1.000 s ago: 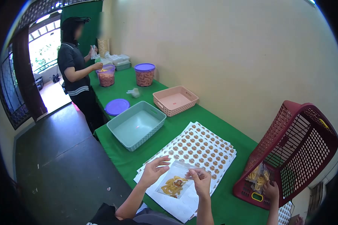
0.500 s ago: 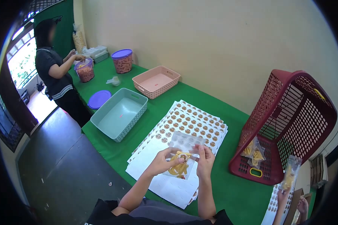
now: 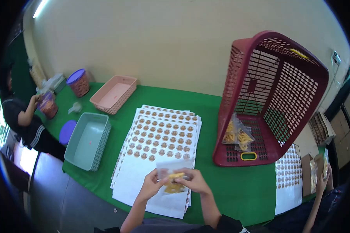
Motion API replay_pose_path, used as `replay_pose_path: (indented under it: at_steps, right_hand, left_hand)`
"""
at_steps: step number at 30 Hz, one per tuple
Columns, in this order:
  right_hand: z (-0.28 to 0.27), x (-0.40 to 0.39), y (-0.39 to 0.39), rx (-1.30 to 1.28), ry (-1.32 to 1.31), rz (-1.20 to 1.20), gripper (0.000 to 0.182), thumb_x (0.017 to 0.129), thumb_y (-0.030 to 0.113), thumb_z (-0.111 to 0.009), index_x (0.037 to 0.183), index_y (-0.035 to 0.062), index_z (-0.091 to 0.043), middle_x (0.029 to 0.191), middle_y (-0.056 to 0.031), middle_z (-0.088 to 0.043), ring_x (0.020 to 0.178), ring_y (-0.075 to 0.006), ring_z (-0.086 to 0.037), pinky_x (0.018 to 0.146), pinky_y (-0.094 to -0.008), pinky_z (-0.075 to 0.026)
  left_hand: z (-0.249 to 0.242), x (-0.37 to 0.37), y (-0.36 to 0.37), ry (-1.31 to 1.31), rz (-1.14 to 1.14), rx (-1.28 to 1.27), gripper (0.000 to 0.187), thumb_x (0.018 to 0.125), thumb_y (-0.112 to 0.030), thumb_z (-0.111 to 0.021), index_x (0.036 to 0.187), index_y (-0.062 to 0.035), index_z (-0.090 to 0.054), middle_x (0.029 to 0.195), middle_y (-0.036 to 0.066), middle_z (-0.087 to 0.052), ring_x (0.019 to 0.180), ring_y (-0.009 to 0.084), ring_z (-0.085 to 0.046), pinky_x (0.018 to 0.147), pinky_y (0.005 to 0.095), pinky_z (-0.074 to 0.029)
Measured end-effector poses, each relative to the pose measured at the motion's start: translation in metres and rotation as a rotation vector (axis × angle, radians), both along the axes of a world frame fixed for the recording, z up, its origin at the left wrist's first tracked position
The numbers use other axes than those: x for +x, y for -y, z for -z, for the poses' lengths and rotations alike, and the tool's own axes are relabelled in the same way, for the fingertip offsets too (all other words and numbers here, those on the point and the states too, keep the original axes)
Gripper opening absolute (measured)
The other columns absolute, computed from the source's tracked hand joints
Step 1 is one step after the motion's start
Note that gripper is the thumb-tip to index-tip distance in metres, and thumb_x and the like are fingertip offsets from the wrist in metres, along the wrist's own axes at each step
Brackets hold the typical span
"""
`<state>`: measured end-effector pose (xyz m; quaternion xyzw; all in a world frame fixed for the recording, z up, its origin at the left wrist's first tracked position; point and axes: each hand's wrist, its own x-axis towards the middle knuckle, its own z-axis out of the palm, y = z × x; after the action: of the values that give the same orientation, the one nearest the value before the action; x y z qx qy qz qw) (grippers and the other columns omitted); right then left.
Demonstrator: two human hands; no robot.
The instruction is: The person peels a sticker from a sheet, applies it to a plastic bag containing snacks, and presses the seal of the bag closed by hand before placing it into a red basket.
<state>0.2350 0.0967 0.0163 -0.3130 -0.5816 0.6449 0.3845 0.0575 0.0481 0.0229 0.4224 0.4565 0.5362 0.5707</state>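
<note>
Both the left hand (image 3: 151, 185) and right hand (image 3: 195, 181) are pinching a clear snack pouch (image 3: 173, 186), fingers curled. It is hovering over sticker sheets (image 3: 159, 147).

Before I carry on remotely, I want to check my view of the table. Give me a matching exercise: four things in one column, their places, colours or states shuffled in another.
1. bag
2. crate
3. sticker sheets
4. tub

A. beneath a purple lid
B. between the left hand and right hand
C. dark red
D. white with brown circles

Pairs: 1-B, 2-C, 3-D, 4-A
</note>
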Motion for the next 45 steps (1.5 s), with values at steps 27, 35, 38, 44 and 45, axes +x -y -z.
replay_pose_path:
  at_steps: [27, 35, 38, 44, 45]
  right_hand:
    - [0.063, -0.035, 0.045, 0.643, 0.735, 0.682, 0.039, 0.070, 0.012, -0.060, 0.104, 0.0017, -0.045, 0.108, -0.0170, -0.041, 0.100, -0.0323, -0.039, 0.085, -0.0425, -0.032]
    - [0.091, -0.066, 0.063, 0.692, 0.625, 0.249, 0.042, 0.064, 0.010, -0.058, 0.102, -0.0006, -0.043, 0.106, -0.0208, -0.040, 0.102, -0.0339, -0.037, 0.088, -0.0414, -0.027]
    - [0.089, -0.080, 0.069, 0.611, 0.652, 0.249, 0.041, 0.061, 0.011, -0.058, 0.097, 0.0002, -0.043, 0.106, -0.0196, -0.039, 0.102, -0.0344, -0.035, 0.088, -0.0422, -0.025]
    - [0.113, -0.102, 0.092, 0.625, 0.947, 0.235, 0.049, 0.063, 0.020, -0.058, 0.107, 0.0010, -0.043, 0.119, -0.0206, -0.033, 0.115, -0.0338, -0.026, 0.097, -0.0457, -0.013]
    - [0.112, -0.106, 0.095, 0.602, 0.958, 0.241, 0.049, 0.063, 0.020, -0.058, 0.107, 0.0010, -0.043, 0.119, -0.0206, -0.033, 0.115, -0.0338, -0.026, 0.097, -0.0457, -0.013]
  left_hand:
    - [0.139, -0.105, 0.100, -1.238, -0.618, -0.113, 0.045, 0.072, -0.034, -0.056, 0.109, -0.0099, -0.047, 0.123, 0.015, -0.036, 0.118, 0.0295, -0.029, 0.096, 0.0438, -0.020]
    - [0.140, -0.098, 0.100, -1.263, -0.740, -0.068, 0.044, 0.074, -0.032, -0.052, 0.111, -0.0098, -0.046, 0.124, 0.016, -0.035, 0.119, 0.0297, -0.026, 0.098, 0.0451, -0.015]
    - [0.140, -0.099, 0.100, -1.257, -0.723, -0.060, 0.045, 0.074, -0.032, -0.051, 0.113, -0.0094, -0.045, 0.125, 0.016, -0.033, 0.120, 0.0293, -0.025, 0.098, 0.0457, -0.014]
    - [0.137, -0.099, 0.098, -1.316, -0.668, -0.114, 0.047, 0.075, -0.031, -0.049, 0.116, -0.0088, -0.041, 0.126, 0.015, -0.030, 0.120, 0.0291, -0.022, 0.097, 0.0459, -0.012]
    - [0.136, -0.101, 0.099, -1.317, -0.641, -0.118, 0.047, 0.075, -0.031, -0.049, 0.116, -0.0088, -0.041, 0.126, 0.015, -0.030, 0.120, 0.0291, -0.022, 0.097, 0.0459, -0.012]
